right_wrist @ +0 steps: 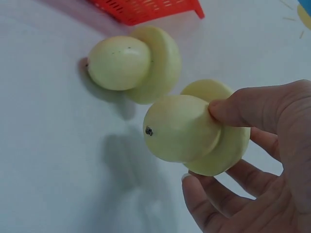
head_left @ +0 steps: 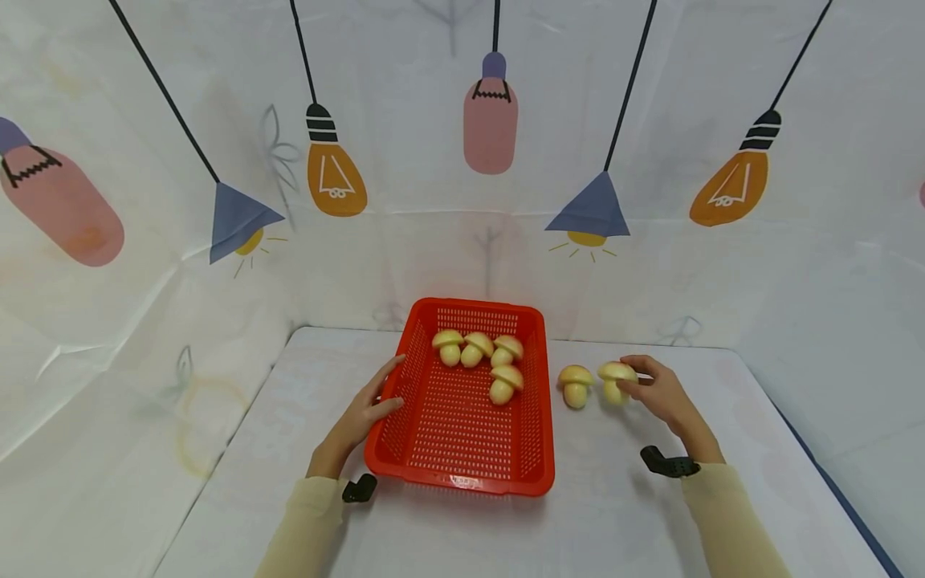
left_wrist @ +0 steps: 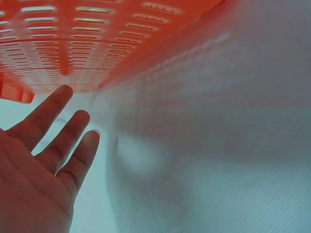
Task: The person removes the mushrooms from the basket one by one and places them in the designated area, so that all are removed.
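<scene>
In the head view my right hand [head_left: 661,393] pinches a pale yellow toy mushroom [head_left: 617,379] between thumb and fingers. The right wrist view has the thumb on its cap beside the rounded stem, with a small dark mark at the stem's end. Just left of it a second toy mushroom [head_left: 575,385] stands on the table. My left hand [head_left: 361,417] rests at the left rim of a red plastic basket [head_left: 462,483], thumb lying over the edge. Its other fingers [left_wrist: 73,136] stretch out straight beside the slotted wall in the left wrist view.
Inside the basket, several more toy mushrooms [head_left: 477,350] sit toward the back and right. The white table [head_left: 607,498] backs onto a pale sheet [head_left: 433,257] printed with hanging lamps and bulbs. Another sheet side [head_left: 108,361] slopes along the left.
</scene>
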Available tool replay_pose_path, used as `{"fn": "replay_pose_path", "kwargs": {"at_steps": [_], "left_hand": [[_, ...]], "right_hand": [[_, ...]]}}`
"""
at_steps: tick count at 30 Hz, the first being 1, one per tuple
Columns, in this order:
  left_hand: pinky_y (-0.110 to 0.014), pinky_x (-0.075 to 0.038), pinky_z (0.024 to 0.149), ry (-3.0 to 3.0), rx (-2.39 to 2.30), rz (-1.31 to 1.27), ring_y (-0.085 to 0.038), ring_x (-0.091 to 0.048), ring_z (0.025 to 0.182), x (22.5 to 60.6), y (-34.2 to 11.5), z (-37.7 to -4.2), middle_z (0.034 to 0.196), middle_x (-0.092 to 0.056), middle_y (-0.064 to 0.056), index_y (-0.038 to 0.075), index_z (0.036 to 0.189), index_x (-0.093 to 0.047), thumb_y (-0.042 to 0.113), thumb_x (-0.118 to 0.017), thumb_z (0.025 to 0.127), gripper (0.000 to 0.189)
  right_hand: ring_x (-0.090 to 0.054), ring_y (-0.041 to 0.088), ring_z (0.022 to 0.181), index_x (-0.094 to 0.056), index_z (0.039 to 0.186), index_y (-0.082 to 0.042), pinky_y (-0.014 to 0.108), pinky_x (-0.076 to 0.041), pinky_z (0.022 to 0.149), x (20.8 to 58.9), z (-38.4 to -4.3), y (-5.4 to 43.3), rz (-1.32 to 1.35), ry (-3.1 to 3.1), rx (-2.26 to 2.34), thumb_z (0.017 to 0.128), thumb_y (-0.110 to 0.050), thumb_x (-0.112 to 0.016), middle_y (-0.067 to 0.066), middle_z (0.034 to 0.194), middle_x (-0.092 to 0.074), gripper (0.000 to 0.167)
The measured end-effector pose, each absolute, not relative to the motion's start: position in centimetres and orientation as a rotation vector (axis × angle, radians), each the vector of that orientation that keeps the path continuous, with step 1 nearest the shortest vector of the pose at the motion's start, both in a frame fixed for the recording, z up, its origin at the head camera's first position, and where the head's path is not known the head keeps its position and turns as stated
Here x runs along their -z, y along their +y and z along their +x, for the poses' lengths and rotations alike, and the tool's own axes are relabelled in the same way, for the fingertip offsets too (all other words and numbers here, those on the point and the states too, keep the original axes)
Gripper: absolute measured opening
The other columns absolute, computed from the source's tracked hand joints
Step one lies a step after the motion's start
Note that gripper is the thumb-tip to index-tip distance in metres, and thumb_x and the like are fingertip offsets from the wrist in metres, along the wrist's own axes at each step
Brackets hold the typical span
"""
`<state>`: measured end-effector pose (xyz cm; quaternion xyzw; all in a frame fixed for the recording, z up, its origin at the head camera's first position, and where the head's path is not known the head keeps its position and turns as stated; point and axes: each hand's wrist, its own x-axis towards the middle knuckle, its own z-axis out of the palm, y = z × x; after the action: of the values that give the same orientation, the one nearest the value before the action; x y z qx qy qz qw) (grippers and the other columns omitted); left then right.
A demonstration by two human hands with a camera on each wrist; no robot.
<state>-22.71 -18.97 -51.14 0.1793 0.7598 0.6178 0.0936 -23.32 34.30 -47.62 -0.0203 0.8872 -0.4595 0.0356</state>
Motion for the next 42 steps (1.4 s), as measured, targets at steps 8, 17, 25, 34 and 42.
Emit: {"fn": "replay_pose_path", "kwargs": {"at_steps": [8,17,25,34,42], "left_hand": [[-0.04,-0.061,0.082,2.263,-1.832,0.536,-0.039,-0.062,0.113,51.1,-19.0,-22.7,0.145,-0.046,-0.031,0.033,0.163,-0.026,0.017,-0.055,0.101,0.07],[-0.04,-0.061,0.081,2.265,-1.831,0.522,-0.037,-0.062,0.111,51.2,-19.0,-22.7,0.144,-0.046,-0.031,0.034,0.163,-0.027,0.017,-0.055,0.101,0.07],[-0.04,-0.062,0.081,2.269,-1.829,0.51,-0.037,-0.063,0.111,51.3,-19.0,-22.8,0.144,-0.047,-0.03,0.035,0.163,-0.027,0.019,-0.056,0.101,0.07],[-0.04,-0.061,0.082,2.263,-1.83,0.518,-0.038,-0.061,0.113,51.4,-19.0,-22.9,0.146,-0.044,-0.031,0.034,0.163,-0.027,0.019,-0.055,0.102,0.069],[-0.041,-0.062,0.081,2.262,-1.827,0.523,-0.037,-0.062,0.111,51.4,-19.0,-22.9,0.145,-0.045,-0.031,0.032,0.163,-0.026,0.018,-0.055,0.102,0.069]], "right_hand": [[-0.054,0.052,0.128,-0.046,0.148,0.003,0.021,-0.052,0.08,49.0,-23.3,34.4,-0.046,2.722,1.408,0.1,-0.023,-0.067,0.032,0.148,-0.047,0.059],[-0.052,0.052,0.129,-0.047,0.147,0.003,0.024,-0.051,0.083,49.4,-23.2,34.4,-0.018,2.725,1.38,0.1,-0.023,-0.068,0.033,0.148,-0.047,0.058],[-0.053,0.052,0.129,-0.047,0.147,0.003,0.025,-0.052,0.084,49.8,-23.1,34.3,-0.009,2.722,1.372,0.099,-0.024,-0.068,0.033,0.148,-0.047,0.059],[-0.049,0.055,0.133,-0.043,0.15,0.003,0.045,-0.055,0.095,49.8,-22.9,34.1,0.007,2.693,1.364,0.1,-0.028,-0.068,0.034,0.151,-0.042,0.064],[-0.048,0.056,0.133,-0.042,0.15,0.002,0.045,-0.055,0.094,49.9,-22.8,34.1,-0.001,2.693,1.357,0.1,-0.026,-0.068,0.036,0.152,-0.041,0.063]]}}
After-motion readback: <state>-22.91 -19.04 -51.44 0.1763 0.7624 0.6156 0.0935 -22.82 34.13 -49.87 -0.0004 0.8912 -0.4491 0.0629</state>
